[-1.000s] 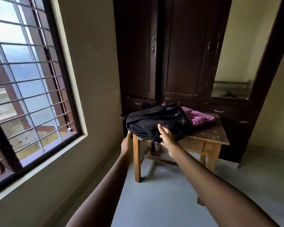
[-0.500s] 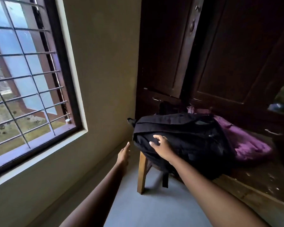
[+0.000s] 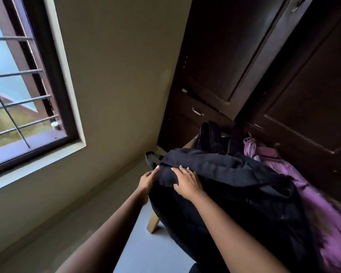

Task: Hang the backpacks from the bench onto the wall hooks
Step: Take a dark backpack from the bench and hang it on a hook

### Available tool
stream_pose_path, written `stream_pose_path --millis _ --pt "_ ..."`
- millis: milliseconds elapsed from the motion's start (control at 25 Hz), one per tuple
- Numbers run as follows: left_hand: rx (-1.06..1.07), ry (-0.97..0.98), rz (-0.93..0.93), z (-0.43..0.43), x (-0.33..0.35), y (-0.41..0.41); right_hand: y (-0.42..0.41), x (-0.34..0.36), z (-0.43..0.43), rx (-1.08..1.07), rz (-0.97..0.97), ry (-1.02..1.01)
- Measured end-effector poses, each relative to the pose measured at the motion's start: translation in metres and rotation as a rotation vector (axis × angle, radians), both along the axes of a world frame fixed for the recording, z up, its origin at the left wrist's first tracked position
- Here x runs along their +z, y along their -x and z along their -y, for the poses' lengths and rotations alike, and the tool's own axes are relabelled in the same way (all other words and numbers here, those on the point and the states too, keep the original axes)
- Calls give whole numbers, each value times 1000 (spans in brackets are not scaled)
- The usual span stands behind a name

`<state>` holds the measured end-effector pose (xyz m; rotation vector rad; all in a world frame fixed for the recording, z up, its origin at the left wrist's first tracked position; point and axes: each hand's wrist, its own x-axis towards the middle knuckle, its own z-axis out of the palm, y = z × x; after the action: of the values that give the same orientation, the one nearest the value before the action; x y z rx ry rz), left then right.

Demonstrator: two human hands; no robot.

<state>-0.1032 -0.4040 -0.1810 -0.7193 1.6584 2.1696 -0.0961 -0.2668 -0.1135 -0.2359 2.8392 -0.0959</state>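
A black backpack (image 3: 234,186) lies on the wooden bench (image 3: 153,223), of which only a leg and a corner show. Behind it, to the right, lies a purple backpack (image 3: 303,186), partly blurred. My right hand (image 3: 186,182) rests flat on the near top of the black backpack with its fingers spread. My left hand (image 3: 147,180) touches the bag's left end, fingers fairly straight against the fabric. A black strap loop (image 3: 152,156) sticks out at the bag's far left corner. No wall hooks are in view.
A dark wooden wardrobe (image 3: 264,66) with drawers stands right behind the bench. A plain wall (image 3: 116,85) and a barred window (image 3: 18,85) are to the left. Grey floor (image 3: 142,249) shows beside the bench.
The view has closed in on the bench. My left hand has come up from beside the bench leg to the bag's left end. My right hand stays on top of the black backpack.
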Motion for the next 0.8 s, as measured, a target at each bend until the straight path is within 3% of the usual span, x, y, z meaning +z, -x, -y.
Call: stream_pose_path --millis 160,280,440,600,800 --pt "26 38 -20 2 -7 -8 -10 -9 2 6 -54 101" --pt "160 70 -11 9 -9 -39 -24 -3 7 26 -41 265" --pt "345 112 -44 28 0 -124 -72 -1 22 93 -9 573" --pt "560 139 -38 44 12 -226 -136 -8 45 296 95 765" --pt "761 215 -80 47 54 -341 -220 -9 73 374 245 963"
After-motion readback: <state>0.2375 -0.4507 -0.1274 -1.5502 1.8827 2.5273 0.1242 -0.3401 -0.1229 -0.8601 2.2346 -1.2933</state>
